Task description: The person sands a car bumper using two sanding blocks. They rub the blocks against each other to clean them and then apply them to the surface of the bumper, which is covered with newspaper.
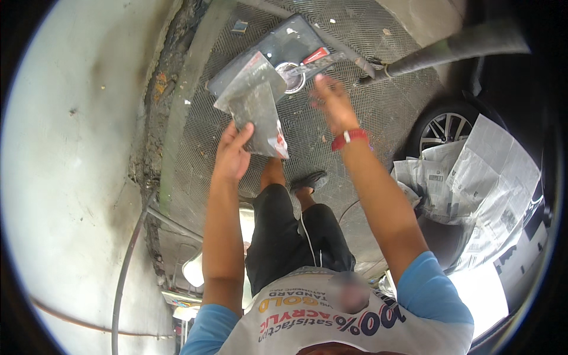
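My left hand (235, 151) grips a flat, thin grey sheet (255, 115) with its thumb on top. The sheet looks like two overlapping angular pieces, smudged and pale at the edges, with red marks at its lower right corner. Ahead of it lies a dark rectangular board (248, 56) on the floor. A round open tin (294, 84) with greyish contents rests at the board's right edge. Across the tin's top lies a flat scraper (315, 57) with a red part. My right hand (333, 103), blurred, hovers just right of the tin, fingers apart and apparently holding nothing.
A pale wall (77, 148) runs along my left. At right, a car wheel (447, 130) stands beside newspaper sheets (473, 171) covering the bodywork. A thick grey hose-like tube (449, 50) reaches in from the upper right. My shoe (310, 180) is on the ridged floor (367, 118).
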Demonstrator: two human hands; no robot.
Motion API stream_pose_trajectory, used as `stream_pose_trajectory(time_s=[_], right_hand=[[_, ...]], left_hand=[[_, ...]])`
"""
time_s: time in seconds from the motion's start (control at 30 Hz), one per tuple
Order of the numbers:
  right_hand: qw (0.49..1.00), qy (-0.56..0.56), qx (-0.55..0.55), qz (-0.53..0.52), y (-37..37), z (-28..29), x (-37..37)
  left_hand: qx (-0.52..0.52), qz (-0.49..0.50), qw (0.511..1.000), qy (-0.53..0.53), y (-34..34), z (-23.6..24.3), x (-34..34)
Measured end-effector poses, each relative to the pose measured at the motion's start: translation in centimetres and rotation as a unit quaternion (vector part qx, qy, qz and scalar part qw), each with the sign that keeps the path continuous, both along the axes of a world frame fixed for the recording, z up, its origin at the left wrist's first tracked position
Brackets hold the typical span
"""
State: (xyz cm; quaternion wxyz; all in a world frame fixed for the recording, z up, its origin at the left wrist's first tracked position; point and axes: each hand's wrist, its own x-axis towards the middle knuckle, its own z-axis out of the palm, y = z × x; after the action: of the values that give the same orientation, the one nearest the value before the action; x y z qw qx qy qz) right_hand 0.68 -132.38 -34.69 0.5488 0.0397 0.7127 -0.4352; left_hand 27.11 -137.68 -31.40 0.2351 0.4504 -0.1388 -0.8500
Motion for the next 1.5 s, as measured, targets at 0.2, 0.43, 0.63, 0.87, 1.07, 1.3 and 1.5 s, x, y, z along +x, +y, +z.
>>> stream_pose_trajectory(time_s=[0.2, 0.43, 0.63, 0.87, 1.07, 1.3, 1.5], right_hand=[[0.96, -0.17, -0.196, -0.101, 4.5, 9.6, 3.4], [0.941, 0.315, -0.108, 0.065, 19.6, 27.7, -4.2], [0.649, 0.674, -0.005, 0.354, 35.8, 37.6, -2.1], [0.671, 0.666, 0.04, 0.324, 52.9, 43.9, 3.1], [0.764, 0.622, -0.052, 0.166, 59.7, 47.5, 6.8], [0.684, 0.671, 0.268, 0.105, 66.7, 47.8, 7.2], [0.659, 0.68, 0.316, 0.064, 64.4, 49.1, 9.2]], left_hand=[[-0.034, -0.09, 0.993, 0.065, 5.9, 6.9, -3.9], [-0.103, -0.132, 0.985, 0.052, 14.0, 16.2, -9.3], [-0.23, -0.25, 0.935, 0.105, 23.6, 26.1, -15.0], [-0.282, -0.234, 0.923, 0.116, 36.3, 30.5, -18.5], [-0.15, -0.364, 0.906, 0.159, 44.5, 34.7, -20.5], [-0.211, -0.459, 0.831, 0.233, 48.5, 36.6, -22.7], [-0.309, -0.507, 0.757, 0.271, 48.4, 37.5, -25.9]])
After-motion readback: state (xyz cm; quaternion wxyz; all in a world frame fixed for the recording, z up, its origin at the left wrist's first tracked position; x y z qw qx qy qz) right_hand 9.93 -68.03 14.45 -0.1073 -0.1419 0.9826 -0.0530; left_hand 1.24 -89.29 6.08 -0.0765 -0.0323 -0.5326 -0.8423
